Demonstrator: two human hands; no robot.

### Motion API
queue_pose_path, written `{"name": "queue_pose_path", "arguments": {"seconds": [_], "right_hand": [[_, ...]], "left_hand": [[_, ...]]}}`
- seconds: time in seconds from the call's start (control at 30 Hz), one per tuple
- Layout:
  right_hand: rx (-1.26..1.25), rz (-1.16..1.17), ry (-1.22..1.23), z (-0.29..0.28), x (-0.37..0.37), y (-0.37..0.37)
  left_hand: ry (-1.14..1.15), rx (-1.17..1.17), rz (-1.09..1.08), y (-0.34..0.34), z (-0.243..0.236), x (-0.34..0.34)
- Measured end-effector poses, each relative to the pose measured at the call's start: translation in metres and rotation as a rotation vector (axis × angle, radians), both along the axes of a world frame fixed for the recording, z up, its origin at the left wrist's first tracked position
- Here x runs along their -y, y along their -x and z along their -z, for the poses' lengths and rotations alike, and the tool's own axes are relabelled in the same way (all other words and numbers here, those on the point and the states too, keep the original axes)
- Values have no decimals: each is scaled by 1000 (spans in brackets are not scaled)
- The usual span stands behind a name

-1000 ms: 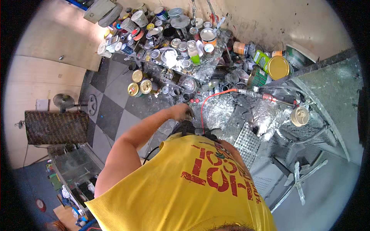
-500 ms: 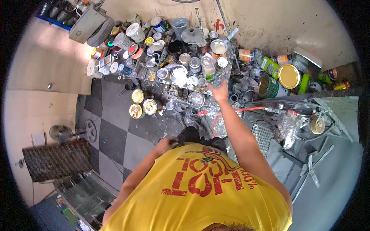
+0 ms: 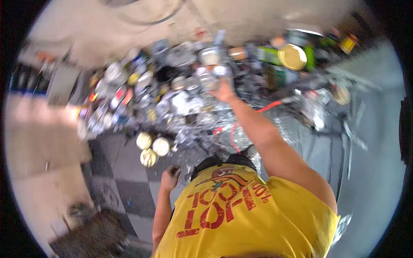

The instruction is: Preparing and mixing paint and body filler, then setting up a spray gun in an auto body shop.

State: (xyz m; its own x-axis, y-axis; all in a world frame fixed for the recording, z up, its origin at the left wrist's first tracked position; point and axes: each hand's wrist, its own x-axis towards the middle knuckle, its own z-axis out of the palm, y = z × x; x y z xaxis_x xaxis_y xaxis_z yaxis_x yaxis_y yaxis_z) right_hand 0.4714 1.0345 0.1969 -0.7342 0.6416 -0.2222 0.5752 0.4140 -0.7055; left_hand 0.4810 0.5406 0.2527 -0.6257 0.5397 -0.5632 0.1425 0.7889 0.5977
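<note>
My right hand (image 3: 223, 91) reaches over the crowded workbench, thumb and fingers apart. It is at the near right side of a clear plastic jar (image 3: 208, 80); blur hides whether they touch. Just behind the fingers stands a small can with a white top (image 3: 220, 70). Farther back is a larger can of pale paint (image 3: 209, 56) with a flat stick (image 3: 220, 38) rising beside it. My left hand (image 3: 171, 177) hangs low beside my body, fingers curled and dark at the tips. What it holds, if anything, cannot be made out.
Several paint cans and cups crowd the bench. Three pale-topped tins (image 3: 161, 147) stand on the checkered floor at its near left. A red hose (image 3: 269, 106) curves below my right arm. A gold-lidded can (image 3: 292, 57) lies at the right among green containers.
My right hand has moved forward to the clear jar. My left hand has shifted away from my waist. The whole view has turned and blurred.
</note>
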Motion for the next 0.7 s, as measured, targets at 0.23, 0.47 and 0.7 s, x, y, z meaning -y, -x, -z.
{"name": "queue_pose_path", "arguments": {"seconds": [0.23,0.47,0.7], "right_hand": [[-611,389,-460,-155,-22,-195],[-275,1046,-975,-225,-149,-395],[-308,772,-573,-218,-207,-436]], "left_hand": [[-237,129,343,-5,-7,-140],[-602,-10,810,-68,-52,-341],[-877,-384,612,-169,-58,-518]]}}
